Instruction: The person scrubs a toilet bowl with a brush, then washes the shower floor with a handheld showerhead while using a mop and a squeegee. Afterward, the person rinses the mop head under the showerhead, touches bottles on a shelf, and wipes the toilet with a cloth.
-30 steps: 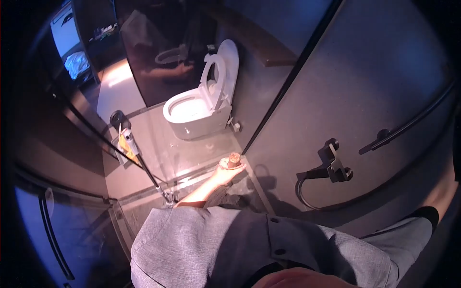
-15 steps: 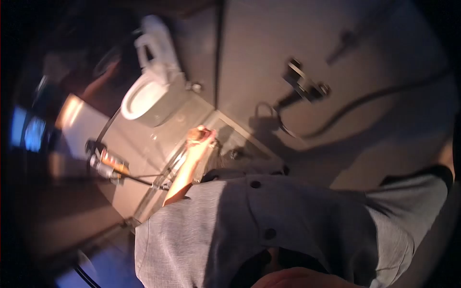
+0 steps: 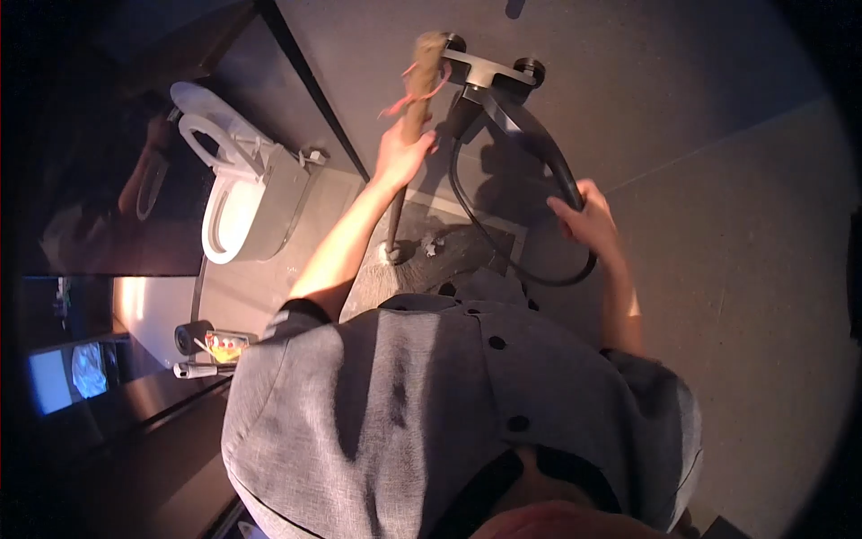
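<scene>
My left hand [image 3: 401, 160] is wrapped round the brown handle [image 3: 420, 97] of a broom-like tool, with pink string tied near its top. The handle runs down toward pale bristles [image 3: 379, 275] close to the floor. On the right, my right hand [image 3: 590, 220] has its fingers round a dark, curved shower handle or hose [image 3: 539, 142]. Its upper end is near the wall-mounted metal shower fitting [image 3: 485, 72], and a black hose [image 3: 465, 199] loops below to my right hand. The top of the brown handle is just left of the fitting.
A white toilet [image 3: 235, 216] with raised lid stands at left, beyond a dark partition edge [image 3: 310, 81]. Lower left are a black round object [image 3: 191, 337], a colourful packet [image 3: 224, 345] and a metal-ended pole [image 3: 199, 369]. A grey wall spans the right.
The view has turned. My left hand and the brown handle now appear higher, with more of the handle showing. My right hand has come into view, closed round the dark shower handle or hose.
</scene>
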Demonstrator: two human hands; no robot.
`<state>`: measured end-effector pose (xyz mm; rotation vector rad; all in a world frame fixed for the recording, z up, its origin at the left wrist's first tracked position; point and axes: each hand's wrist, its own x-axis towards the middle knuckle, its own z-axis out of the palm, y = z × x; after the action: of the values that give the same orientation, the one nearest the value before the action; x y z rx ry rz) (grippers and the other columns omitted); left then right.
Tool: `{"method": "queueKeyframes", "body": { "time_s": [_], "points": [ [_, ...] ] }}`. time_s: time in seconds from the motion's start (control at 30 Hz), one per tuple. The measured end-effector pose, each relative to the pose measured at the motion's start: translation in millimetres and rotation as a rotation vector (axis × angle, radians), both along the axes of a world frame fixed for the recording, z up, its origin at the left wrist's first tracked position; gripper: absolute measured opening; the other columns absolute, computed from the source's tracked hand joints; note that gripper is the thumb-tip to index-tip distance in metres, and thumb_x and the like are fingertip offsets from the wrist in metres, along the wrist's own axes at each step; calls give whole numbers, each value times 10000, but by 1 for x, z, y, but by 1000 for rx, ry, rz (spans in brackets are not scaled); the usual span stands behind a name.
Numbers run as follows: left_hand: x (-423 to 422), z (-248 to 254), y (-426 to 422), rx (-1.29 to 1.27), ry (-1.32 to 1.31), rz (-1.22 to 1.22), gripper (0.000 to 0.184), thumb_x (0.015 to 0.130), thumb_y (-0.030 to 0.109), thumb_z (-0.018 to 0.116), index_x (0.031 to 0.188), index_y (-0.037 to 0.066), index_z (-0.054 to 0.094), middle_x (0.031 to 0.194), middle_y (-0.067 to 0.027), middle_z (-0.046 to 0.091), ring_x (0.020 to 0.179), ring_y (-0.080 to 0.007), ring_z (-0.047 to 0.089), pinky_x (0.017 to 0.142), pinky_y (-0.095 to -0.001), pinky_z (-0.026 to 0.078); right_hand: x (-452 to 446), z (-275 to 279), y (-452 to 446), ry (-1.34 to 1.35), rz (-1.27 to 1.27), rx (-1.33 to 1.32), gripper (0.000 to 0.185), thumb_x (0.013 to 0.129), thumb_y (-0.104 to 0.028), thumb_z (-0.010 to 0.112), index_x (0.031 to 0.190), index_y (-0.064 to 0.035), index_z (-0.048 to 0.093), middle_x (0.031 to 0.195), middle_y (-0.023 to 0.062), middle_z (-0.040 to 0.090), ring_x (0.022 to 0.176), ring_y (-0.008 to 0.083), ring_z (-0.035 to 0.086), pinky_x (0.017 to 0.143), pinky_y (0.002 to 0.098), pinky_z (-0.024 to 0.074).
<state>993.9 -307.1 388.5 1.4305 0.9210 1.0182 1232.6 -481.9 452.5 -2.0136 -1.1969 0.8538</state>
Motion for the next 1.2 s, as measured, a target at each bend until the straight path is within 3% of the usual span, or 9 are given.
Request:
{"method": "queueKeyframes", "body": {
  "time_s": [0.03, 0.13, 0.23, 0.5, 0.7, 0.77, 0.8, 0.87, 1.2],
  "points": [
    [10, -26, 21, 104, 268, 31, 424, 696, 199, 581, 1075, 24, 510, 884, -150, 589, 777, -230, 587, 676, -354, 451, 9, -26, -8, -39, -73, 21, 285, 746, -247, 647, 785, -29, 468, 598, 24, 521, 501, 74, 501, 438, 233, 394],
    [37, -28, 21, 108, 383, 23, 379, 687, 189, 581, 1027, 28, 535, 676, -108, 564, 647, -172, 557, 599, -327, 442, 28, -82, -31, 63, -248, 81, 260, 800, -272, 587, 737, -41, 487, 601, 12, 486, 516, 65, 479, 429, 230, 366],
    [50, -44, 22, 164, 407, 52, 391, 663, 201, 593, 993, 2, 525, 890, -175, 592, 853, -296, 561, 761, -363, 421, 41, -115, -47, 294, -372, 40, 235, 838, -268, 541, 760, -55, 478, 651, 31, 498, 500, 76, 475, 393, 230, 354],
    [34, -47, -4, 190, 181, -60, 436, 649, 118, 620, 1068, 47, 521, 932, -95, 588, 819, -182, 570, 748, -313, 438, 17, -101, -35, 407, -528, 200, 248, 829, -261, 559, 825, -64, 408, 608, 35, 501, 429, 90, 448, 356, 218, 343],
    [-109, -34, -81, 222, 352, -51, 270, 710, 157, 573, 952, 39, 563, 774, -134, 562, 716, -231, 566, 673, -336, 453, -21, -62, -59, 251, -369, 260, 232, 837, -263, 545, 741, -90, 424, 509, 2, 445, 356, 67, 399, 303, 210, 292],
    [-161, -22, -137, -64, 108, 132, 170, 797, 146, 531, 665, 48, 491, 544, -35, 504, 509, -109, 486, 474, -273, 397, -48, -45, -63, 286, -191, 241, 203, 829, -217, 561, 748, -80, 434, 499, -12, 412, 319, 65, 366, 292, 213, 255],
    [-189, -15, -157, 45, 78, 95, 294, 853, 271, 491, 644, 65, 462, 535, -2, 505, 518, -86, 475, 491, -252, 387, -64, -35, -59, 298, -186, 272, 203, 829, -217, 561, 748, -80, 434, 499, -12, 412, 319, 65, 366, 292, 213, 255],
    [-232, -8, -200, 155, 100, 189, 298, 842, 140, 515, 575, 71, 403, 490, 3, 466, 459, -68, 434, 435, -218, 346, -95, -6, -44, 257, 55, 286, 205, 832, -227, 555, 755, -73, 443, 491, -11, 415, 296, 63, 350, 288, 218, 234],
    [-296, -37, -393, 146, -111, 653, 157, 792, -23, 548, 707, 58, 444, 775, -41, 527, 722, -95, 477, 670, -233, 398, -260, 193, 84, 728, 526, 635, 269, 843, -328, 522, 730, -99, 437, 524, -12, 401, 356, 64, 353, 303, 191, 248]
  ]
}}
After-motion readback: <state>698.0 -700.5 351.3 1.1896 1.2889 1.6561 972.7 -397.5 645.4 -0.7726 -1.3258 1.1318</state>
